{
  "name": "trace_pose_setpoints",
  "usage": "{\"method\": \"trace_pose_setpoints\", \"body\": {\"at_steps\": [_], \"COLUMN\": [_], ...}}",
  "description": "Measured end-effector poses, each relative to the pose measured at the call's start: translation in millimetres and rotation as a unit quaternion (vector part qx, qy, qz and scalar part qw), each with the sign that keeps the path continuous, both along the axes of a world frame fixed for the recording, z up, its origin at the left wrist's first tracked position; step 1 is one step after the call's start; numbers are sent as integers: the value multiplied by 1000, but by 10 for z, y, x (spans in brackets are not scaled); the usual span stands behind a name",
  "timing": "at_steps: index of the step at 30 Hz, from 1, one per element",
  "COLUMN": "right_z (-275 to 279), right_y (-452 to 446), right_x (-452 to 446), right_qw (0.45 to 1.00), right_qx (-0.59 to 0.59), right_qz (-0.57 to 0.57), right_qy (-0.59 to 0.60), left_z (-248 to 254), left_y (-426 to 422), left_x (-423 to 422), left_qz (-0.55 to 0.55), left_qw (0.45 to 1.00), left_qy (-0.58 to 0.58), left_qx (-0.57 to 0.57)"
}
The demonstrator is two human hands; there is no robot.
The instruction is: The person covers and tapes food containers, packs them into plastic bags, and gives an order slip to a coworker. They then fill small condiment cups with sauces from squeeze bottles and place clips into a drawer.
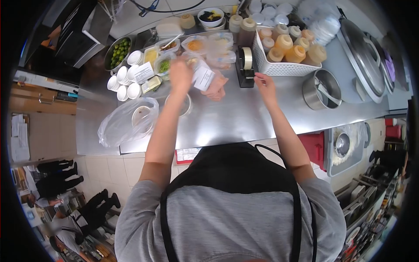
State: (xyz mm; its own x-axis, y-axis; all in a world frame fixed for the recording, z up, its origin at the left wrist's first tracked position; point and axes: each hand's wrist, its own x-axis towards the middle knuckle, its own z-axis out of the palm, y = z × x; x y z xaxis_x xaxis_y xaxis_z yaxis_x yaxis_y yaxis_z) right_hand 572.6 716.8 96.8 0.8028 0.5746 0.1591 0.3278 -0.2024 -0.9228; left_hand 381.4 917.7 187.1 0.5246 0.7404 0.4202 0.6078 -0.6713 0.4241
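My left hand is blurred by motion over the containers at the back of the steel counter, just right of a tub of chopped greens; its fingers cannot be made out. Beside it on the right lie a white printed slip and a pinkish bag. My right hand is near the black tape dispenser, at its right side, with thumb and index finger close together. Whatever is between those fingertips is too small to tell. A clear bowl stands below my left wrist.
A plastic bag and a round container lie front left, near white cups. Limes fill a pan behind. On the right stand a white basket of bottles and a metal pot. Other people are at the far lower left.
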Motion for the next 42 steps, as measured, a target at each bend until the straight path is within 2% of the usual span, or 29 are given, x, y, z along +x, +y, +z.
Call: {"method": "trace_pose_setpoints", "body": {"at_steps": [2, 3, 4, 5, 6, 8, 9, 10, 11, 12, 14, 15, 17, 18, 19, 20, 21, 23, 24, 25, 26, 28, 30, 31, 34, 36, 37, 39, 42], "right_z": [-115, -102, -96, -105, -116, 29, 312, 464, 412, 383, 574, 562, 455, 371, 314, 297, 337, 359, 337, 324, 322, 328, 301, 314, 98, 6, -53, -202, -396], "right_y": [154, 233, 297, 346, 382, 359, 246, 83, -229, -558, -1024, -1202, -1391, -1437, -1451, -1429, -1369, -1286, -1241, -1201, -1135, -876, -535, -335, 289, 546, 582, 640, 584], "right_x": [72, 95, 118, 150, 181, 136, 20, -133, -309, -489, -815, -957, -1098, -1115, -1105, -1058, -1034, -1007, -988, -970, -977, -1041, -1183, -1261, -1492, -1652, -1681, -1689, -1634], "right_qw": [1000, 998, 994, 994, 990, 984, 990, 994, 986, 973, 974, 965, 952, 955, 958, 962, 963, 962, 958, 954, 953, 946, 927, 916, 890, 855, 851, 861, 882], "right_qx": [10, -14, -36, -37, -50, -63, -27, 7, 27, 48, -49, -47, -46, -52, -57, -44, -60, -79, -76, -74, -77, -81, -28, -14, -69, -138, -139, -174, -132], "right_qz": [-9, 22, 52, 48, 36, 19, 10, 2, 27, 55, 92, 80, 80, 76, 74, 82, 88, 108, 120, 130, 138, 219, 296, 335, 413, 413, 420, 445, 445], "right_qy": [8, 50, 92, 93, 130, 165, 136, 108, 164, 218, 203, 246, 293, 281, 271, 258, 248, 238, 248, 258, 259, 226, 228, 219, 179, 281, 282, 176, 81], "left_z": [-256, -376, -445, -518, -808, -1461, -1476, -1480, -1492, -1350, -899, -849, -810, -800, -790, -779, -732, -621, -552, -489, -427, -268, -48, -94, -305, -453, -553, -725, -938], "left_y": [-385, -537, -735, -918, -959, -864, -884, -920, -976, -1013, -1079, -1111, -1170, -1159, -1138, -1109, -1084, -1043, -984, -914, -841, -451, -216, -38, 301, 368, 383, 369, 186], "left_x": [282, 445, 573, 663, 803, 1102, 1116, 1093, 1064, 1045, 1020, 1030, 1036, 1022, 1001, 962, 921, 839, 771, 662, 524, 153, -350, -625, -1175, -1331, -1344, -1313, -1230], "left_qz": [-107, -147, -165, -181, -183, -143, -146, -170, -195, -196, -5, -3, -57, -45, -83, -116, -102, -100, -91, -109, -124, -134, -45, -14, 74, 130, 147, 168, 109], "left_qw": [969, 902, 854, 796, 794, 597, 595, 675, 745, 744, 595, 595, 775, 778, 879, 947, 949, 972, 973, 969, 939, 769, 812, 810, 822, 833, 881, 955, 949], "left_qy": [-18, 20, -5, -29, -27, -227, -224, -220, -209, -208, -294, -295, -175, -179, -105, -22, -22, 124, 123, -34, -189, -290, -288, -297, -309, -305, -238, -75, -67], "left_qx": [-224, -406, -494, -577, -579, -756, -758, -684, -603, -604, -748, -748, -604, -600, -458, -300, -298, -175, -173, -218, -257, -554, -506, -506, -473, -443, -380, -232, -289]}}
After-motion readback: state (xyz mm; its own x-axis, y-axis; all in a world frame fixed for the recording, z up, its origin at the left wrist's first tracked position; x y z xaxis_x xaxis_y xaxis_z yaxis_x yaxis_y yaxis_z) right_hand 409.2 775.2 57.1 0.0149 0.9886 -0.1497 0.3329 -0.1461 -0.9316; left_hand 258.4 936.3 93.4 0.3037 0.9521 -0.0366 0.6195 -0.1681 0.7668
